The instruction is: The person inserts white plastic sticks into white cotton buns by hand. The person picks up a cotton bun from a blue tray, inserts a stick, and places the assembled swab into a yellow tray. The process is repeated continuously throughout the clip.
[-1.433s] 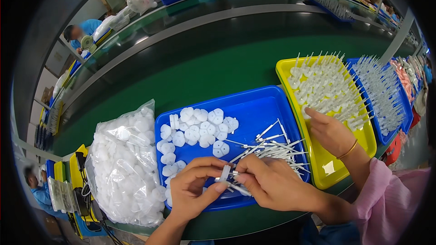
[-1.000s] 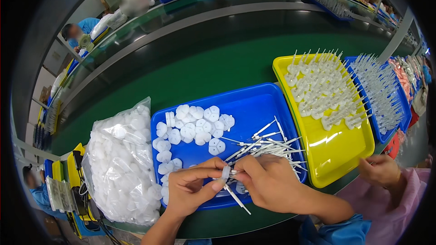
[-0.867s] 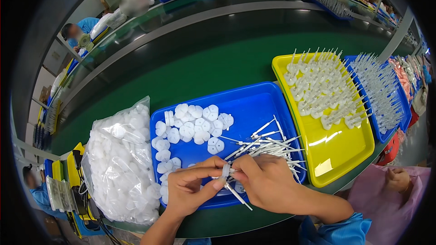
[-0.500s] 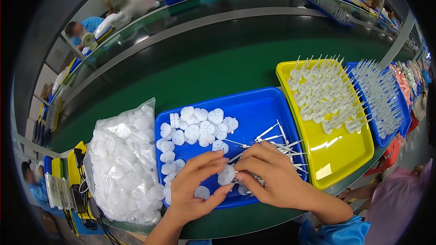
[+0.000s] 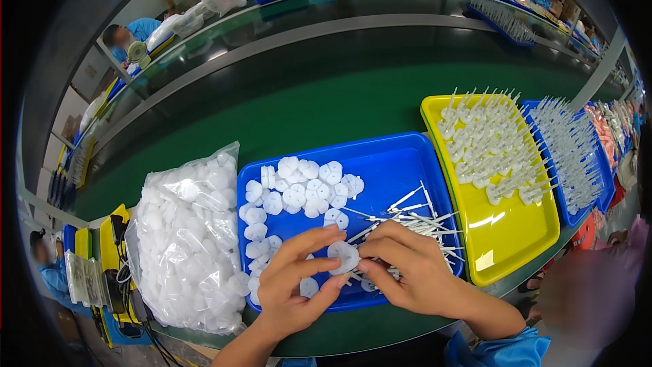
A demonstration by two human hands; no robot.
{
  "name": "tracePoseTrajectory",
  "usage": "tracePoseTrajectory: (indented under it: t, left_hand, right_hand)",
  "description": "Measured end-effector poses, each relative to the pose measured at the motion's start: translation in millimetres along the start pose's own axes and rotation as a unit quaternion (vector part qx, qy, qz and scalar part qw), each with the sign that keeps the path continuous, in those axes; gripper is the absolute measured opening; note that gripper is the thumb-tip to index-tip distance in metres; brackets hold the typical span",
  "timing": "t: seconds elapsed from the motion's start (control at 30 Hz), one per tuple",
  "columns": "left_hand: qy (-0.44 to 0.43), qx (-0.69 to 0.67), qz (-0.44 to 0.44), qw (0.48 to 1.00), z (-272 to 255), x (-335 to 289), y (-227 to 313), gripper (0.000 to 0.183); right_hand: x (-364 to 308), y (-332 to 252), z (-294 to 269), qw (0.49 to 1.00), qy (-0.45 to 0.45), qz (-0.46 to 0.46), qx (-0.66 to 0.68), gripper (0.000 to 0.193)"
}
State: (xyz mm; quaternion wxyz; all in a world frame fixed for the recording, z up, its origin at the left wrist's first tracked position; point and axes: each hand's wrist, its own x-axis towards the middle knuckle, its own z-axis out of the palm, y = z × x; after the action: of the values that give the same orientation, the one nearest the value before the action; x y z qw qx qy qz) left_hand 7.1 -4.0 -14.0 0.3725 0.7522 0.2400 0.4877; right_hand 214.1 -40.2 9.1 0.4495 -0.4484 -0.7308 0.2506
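Over the front of a blue tray (image 5: 387, 153), my left hand (image 5: 292, 285) pinches a translucent white plastic disc (image 5: 343, 257) between thumb and fingers. My right hand (image 5: 407, 268) is closed at the disc's right edge, its thumb and fingertips pressed together; whatever lies between them is hidden. Loose scalloped white discs (image 5: 294, 196) fill the tray's left side, some partly behind my left hand. Thin white sticks (image 5: 428, 228) lie in a criss-cross pile at the tray's right, beside and under my right hand.
A clear bag of white discs (image 5: 187, 251) stands left of the tray. To the right, a yellow tray (image 5: 496, 251) holds discs with upright sticks; beyond it is another blue tray (image 5: 570, 156) of sticks. Green table (image 5: 272, 102) stretches behind. A person (image 5: 591, 292) is at the right.
The disc between my hands has turned, so its round face now shows more fully. Both hands stay close together over the tray, and the whole view has shifted slightly.
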Motion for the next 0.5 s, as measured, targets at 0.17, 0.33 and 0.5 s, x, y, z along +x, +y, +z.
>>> tracePoseTrajectory:
  t: [0.17,0.33,0.5]
  left_hand:
    - [-0.036,0.114,0.057,0.991,0.2,3.3,2.1,0.026]
    - [-0.018,0.099,0.074,0.992,3.8,1.7,1.7,0.028]
    - [-0.043,0.121,0.064,0.990,0.7,5.6,6.7,0.033]
  right_hand:
    - [-3.0,1.3,-0.3,1.000,-0.004,0.006,0.002,0.015]
    - [-2.5,2.4,-1.2,1.000,-0.009,-0.004,0.016,0.016]
    - [-1.7,5.6,-1.3,0.999,0.001,-0.038,-0.004,0.018]
